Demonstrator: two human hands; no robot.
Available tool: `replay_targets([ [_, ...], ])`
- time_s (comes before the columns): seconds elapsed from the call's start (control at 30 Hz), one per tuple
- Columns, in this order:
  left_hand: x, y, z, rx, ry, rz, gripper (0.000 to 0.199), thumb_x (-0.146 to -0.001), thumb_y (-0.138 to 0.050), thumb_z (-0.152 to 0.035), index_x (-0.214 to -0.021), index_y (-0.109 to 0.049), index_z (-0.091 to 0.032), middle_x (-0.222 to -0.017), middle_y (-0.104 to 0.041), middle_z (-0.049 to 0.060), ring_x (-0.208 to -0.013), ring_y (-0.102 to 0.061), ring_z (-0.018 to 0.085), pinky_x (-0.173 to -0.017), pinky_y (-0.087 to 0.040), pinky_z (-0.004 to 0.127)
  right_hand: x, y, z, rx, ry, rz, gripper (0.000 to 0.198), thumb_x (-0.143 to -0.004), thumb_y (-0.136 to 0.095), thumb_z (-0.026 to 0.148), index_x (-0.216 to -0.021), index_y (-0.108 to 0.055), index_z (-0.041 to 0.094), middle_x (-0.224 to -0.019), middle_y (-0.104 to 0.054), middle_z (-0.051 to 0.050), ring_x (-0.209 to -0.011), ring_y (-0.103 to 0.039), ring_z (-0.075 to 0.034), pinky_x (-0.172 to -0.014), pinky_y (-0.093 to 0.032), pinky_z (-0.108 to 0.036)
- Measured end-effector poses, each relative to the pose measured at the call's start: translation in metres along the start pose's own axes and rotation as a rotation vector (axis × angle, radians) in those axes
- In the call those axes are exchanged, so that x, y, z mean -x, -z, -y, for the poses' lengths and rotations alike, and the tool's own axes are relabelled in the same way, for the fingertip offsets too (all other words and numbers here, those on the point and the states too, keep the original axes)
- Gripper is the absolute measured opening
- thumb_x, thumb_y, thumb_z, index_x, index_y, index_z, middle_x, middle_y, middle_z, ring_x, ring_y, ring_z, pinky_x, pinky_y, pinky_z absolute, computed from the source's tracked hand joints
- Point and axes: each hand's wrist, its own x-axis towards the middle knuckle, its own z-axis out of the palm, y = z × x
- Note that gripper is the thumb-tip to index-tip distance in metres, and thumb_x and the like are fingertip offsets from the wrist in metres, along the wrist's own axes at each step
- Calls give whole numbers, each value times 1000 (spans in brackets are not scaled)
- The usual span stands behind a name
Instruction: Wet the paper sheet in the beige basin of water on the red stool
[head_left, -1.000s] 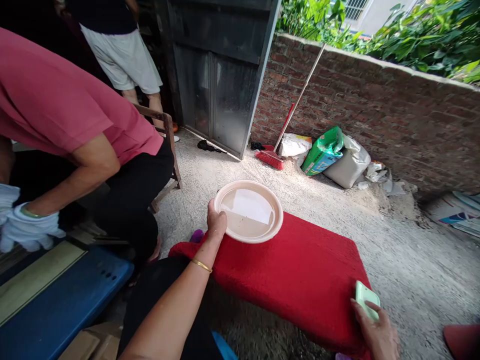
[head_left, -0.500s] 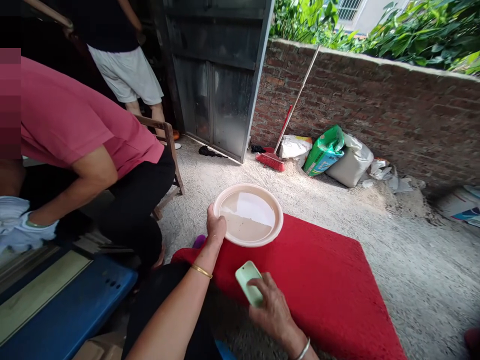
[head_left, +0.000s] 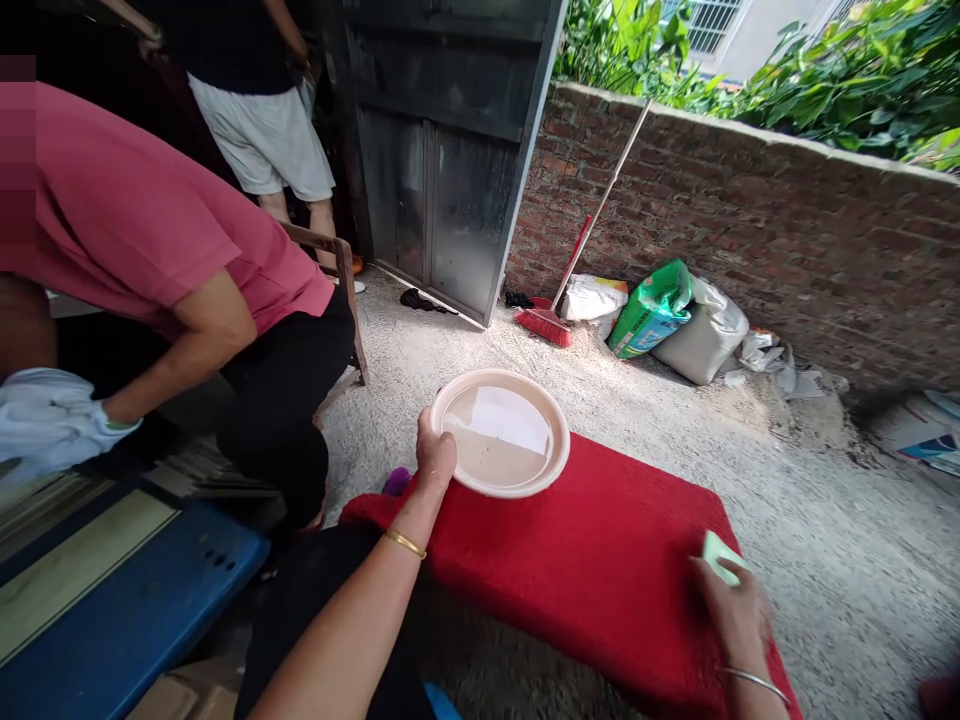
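Note:
My left hand (head_left: 436, 452) grips the near-left rim of a round beige basin (head_left: 562, 452), thumb on top. Shallow, cloudy water (head_left: 499, 462) lies inside, reflecting light. The basin is at the far-left end of a bench draped in red cloth (head_left: 600, 540). Over the bench's right end, my right hand (head_left: 739, 605) is closed around a small pale green, rounded rectangular piece (head_left: 721, 556), seemingly plastic. Part of that piece is hidden by the fingers; whether it touches the cloth I cannot tell.
At left, a person in a pink shirt (head_left: 165, 220) with white gloves (head_left: 60, 420) bends over a blue surface (head_left: 187, 570). Another person in white shorts (head_left: 262, 135) stands behind. A metal door (head_left: 442, 170), red broom (head_left: 546, 326) and several sacks (head_left: 651, 310) line the brick wall (head_left: 750, 200).
My right hand has swung right with the pale green piece, from beside the bench's front edge to its right end. My left hand still holds the basin. The gloved hands moved slightly.

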Motion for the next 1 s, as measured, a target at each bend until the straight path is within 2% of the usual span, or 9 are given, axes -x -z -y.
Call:
replay_targets([
  [0.07,0,0,1,2,0,7,77,-68,-58,-1,-140,-53,-25,-125,-70,5,-128,-60,25,-115,-43,41,23,-27,35,-17,16,58,61,-70,-54,59,-110,-66,15,-80,-56,-11,-75,-61,-36,-65,-50,-51],
  [0.23,1,2,1,-17,7,19,77,-69,-58,-2,-142,-51,-25,-127,-69,5,-129,-59,26,-114,-44,42,124,-87,111,-209,443,341,44,-64,-66,39,-106,-71,29,-99,-61,-4,-89,-63,-24,-81,-52,-35],
  [0.33,2,3,1,-14,2,22,76,-69,-58,-3,-142,-51,-25,-127,-69,5,-128,-60,26,-114,-45,40,162,-92,120,-350,674,630,41,-59,-62,28,-99,-73,30,-94,-62,-1,-83,-62,-21,-75,-51,-31],
  [0.4,2,3,1,-10,0,18,76,-69,-59,-2,-142,-51,-24,-127,-69,6,-128,-60,26,-114,-45,40,152,-81,106,-452,654,726,40,-59,-61,33,-97,-73,26,-97,-64,-3,-80,-62,-21,-69,-51,-31],
  [0.5,2,2,0,-9,4,13,76,-69,-59,-2,-141,-52,-24,-128,-68,6,-128,-60,26,-115,-44,41,89,-50,60,-446,370,471,52,-55,-65,52,-98,-70,24,-95,-65,-6,-82,-63,-27,-73,-53,-39],
  [0.63,3,2,-2,-24,8,11,76,-69,-57,-1,-141,-52,-24,-129,-68,6,-127,-60,26,-114,-44,40,-7,-1,-22,-152,-82,129,65,-56,-62,69,-105,-64,26,-80,-61,-10,-91,-65,-42,-80,-51,-53],
  [0.73,4,1,-4,-39,9,1,76,-68,-55,0,-141,-53,-23,-129,-68,7,-125,-61,26,-113,-46,40,-37,17,-52,-16,-272,-23,58,-64,-57,74,-103,-62,33,-92,-62,-17,-112,-61,-48,-81,-48,-57],
  [0.87,4,1,-6,-59,7,-11,75,-68,-55,1,-140,-54,-23,-127,-68,7,-124,-62,25,-112,-46,39,-27,-6,-13,-36,-231,27,59,-67,-58,67,-110,-63,28,-102,-62,-21,-112,-60,-49,-79,-48,-58],
  [1.0,4,2,-6,-70,18,0,76,-69,-55,0,-141,-52,-23,-125,-69,7,-120,-64,25,-108,-49,39,27,-61,68,-139,63,159,62,-65,-62,60,-114,-67,21,-103,-60,-15,-95,-63,-38,-80,-51,-51],
])
